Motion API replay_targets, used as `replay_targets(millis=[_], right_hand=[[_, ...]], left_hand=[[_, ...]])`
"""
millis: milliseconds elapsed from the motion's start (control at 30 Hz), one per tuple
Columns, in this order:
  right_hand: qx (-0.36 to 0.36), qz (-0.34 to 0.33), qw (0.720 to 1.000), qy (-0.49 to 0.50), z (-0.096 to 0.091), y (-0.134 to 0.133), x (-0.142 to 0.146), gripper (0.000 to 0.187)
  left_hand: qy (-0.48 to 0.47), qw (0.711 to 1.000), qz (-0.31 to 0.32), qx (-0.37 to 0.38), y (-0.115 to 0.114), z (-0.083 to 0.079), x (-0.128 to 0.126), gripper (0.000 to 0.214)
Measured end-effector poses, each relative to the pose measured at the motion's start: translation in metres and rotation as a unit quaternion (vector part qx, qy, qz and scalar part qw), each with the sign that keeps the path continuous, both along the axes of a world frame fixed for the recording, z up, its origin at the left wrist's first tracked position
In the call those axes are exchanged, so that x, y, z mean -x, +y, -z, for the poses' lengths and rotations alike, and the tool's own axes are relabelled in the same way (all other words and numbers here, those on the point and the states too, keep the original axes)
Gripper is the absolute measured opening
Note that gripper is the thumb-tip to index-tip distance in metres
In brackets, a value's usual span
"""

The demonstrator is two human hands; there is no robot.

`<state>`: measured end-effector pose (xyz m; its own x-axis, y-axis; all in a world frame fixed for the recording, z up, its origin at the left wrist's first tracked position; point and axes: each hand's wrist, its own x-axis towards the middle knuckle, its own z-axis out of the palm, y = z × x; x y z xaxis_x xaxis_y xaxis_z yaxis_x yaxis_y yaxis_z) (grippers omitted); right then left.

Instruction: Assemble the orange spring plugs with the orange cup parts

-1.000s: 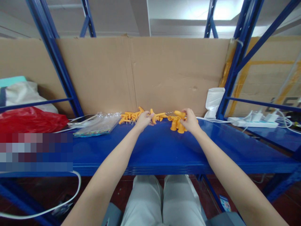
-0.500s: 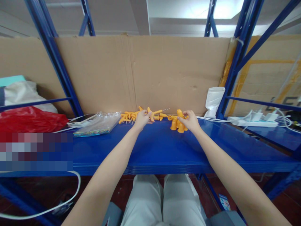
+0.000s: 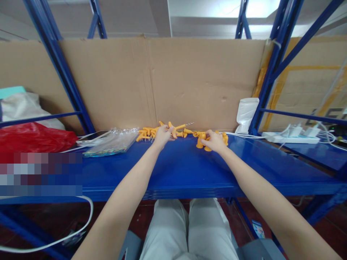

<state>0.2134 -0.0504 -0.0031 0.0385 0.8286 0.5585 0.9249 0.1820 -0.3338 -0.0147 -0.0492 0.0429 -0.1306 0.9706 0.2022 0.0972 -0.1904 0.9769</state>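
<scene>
My left hand [image 3: 163, 136] is closed on an orange-handled corkscrew [image 3: 171, 129], whose branched handle rises from my fingers. A metal spiral [image 3: 189, 124] points right from an orange shaft beside it; whether it belongs to the held piece I cannot tell. Left of that hand lies a pile of similar orange corkscrews [image 3: 146, 133], some with spirals showing. My right hand [image 3: 216, 141] is over a cluster of orange bell-shaped caps [image 3: 199, 144], thumb and fingers bent around one, partly hidden. A few orange pieces [image 3: 187, 132] lie between the hands.
All this stands on a blue metal shelf [image 3: 184, 169] before a cardboard panel [image 3: 195, 79]. Clear plastic bags [image 3: 111, 142] lie left, near a red bag [image 3: 38, 137]. A white packet [image 3: 246, 115] leans at the right post; a white power strip [image 3: 292, 137] lies beyond.
My right hand has moved slightly left and lower onto the caps. The cap that stood up beside its fingers no longer shows there. My left hand stays on the corkscrew.
</scene>
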Motion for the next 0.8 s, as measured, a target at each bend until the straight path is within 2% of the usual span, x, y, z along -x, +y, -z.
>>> replay_targets(millis=[133,300,800], right_hand=[[0.038,0.002,0.999,-0.024,0.0,0.002,0.003,0.022],[0.024,-0.018,0.999,-0.026,0.002,0.004,0.003,0.025],[0.08,-0.016,0.996,-0.034,-0.001,0.0,0.013,0.027]], left_hand=[[-0.004,1.0,-0.001,0.003,-0.001,-0.001,0.0,0.008],[0.004,1.0,0.001,0.003,0.0,-0.001,0.0,0.006],[0.021,1.0,0.02,-0.008,0.008,0.004,0.005,0.011]])
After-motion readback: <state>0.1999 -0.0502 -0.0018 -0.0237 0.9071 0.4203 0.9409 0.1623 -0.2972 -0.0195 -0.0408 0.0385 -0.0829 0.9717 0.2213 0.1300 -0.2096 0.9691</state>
